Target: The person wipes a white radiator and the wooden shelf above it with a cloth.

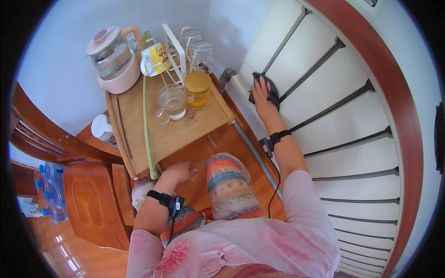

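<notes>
My right hand (262, 93) lies flat over a dark cloth (274, 93), pressing it on the white ribbed radiator (323, 107) at the right. Part of the cloth is hidden under the fingers and palm. By my left knee, just under the front edge of a small wooden table (187, 133), hovers my left hand (177, 172). It appears to hold nothing, its fingers loosely apart and slightly blurred. A long green strap-like strip (146, 121) runs down the tabletop and hangs over the front edge beside that hand.
On the table stand a pink glass kettle (113, 62), a yellow-and-white mug (155, 59) on a white rack (175, 52), a glass mug (172, 102) and a yellow-lidded jar (197, 90). A wooden chair (92, 203) and blue water bottles (52, 191) are at left. A metal pipe (257, 156) runs along the right.
</notes>
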Demonstrator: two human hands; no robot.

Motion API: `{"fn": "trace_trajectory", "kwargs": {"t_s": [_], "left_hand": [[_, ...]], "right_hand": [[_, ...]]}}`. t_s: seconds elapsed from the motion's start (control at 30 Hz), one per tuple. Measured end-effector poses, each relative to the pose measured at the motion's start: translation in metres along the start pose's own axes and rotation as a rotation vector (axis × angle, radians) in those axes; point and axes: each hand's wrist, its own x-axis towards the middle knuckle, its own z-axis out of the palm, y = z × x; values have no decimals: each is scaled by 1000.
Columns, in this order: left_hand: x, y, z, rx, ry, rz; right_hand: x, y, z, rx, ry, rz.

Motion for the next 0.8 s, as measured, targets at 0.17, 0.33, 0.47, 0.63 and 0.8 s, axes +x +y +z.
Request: {"fn": "trace_trajectory", "kwargs": {"t_s": [0.17, 0.33, 0.47, 0.63, 0.8], "left_hand": [[3, 0, -1, -6, -10, 11], [4, 1, 3, -8, 41, 10], [8, 3, 2, 15, 39, 27], [10, 7, -2, 14, -31, 95], [2, 12, -8, 18, -10, 77]], "right_hand": [[-40, -31, 69, 292, -42, -30], [-38, -21, 54, 347, -19, -77], [-19, 13, 5, 301, -9, -89], [40, 88, -69, 118, 157, -26], [117, 135, -143, -118, 357, 113]]}}
